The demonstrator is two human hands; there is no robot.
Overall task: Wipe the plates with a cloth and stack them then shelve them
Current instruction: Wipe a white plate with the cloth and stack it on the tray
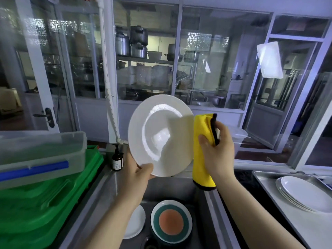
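Left hand (138,174) pinches the round white ceramic plate (159,135) by its lower rim; right hand (218,150) clutches the folded yellow microfibre cloth (202,139) against its edge. That thin one-handed hold could slip under wiping pressure, dropping it into the steel sink (201,196).

steel sink (115,191) holds a coloured plate (171,224) and, partly hidden, perhaps a white plate (136,221).

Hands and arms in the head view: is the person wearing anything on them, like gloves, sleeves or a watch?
Nothing shows. Both the left hand and the right hand are bare, with no gloves and no rings visible. The forearms are uncovered down to the bottom edge of the picture, so no sleeve reaches into view, and no watch or bracelet sits on either wrist.
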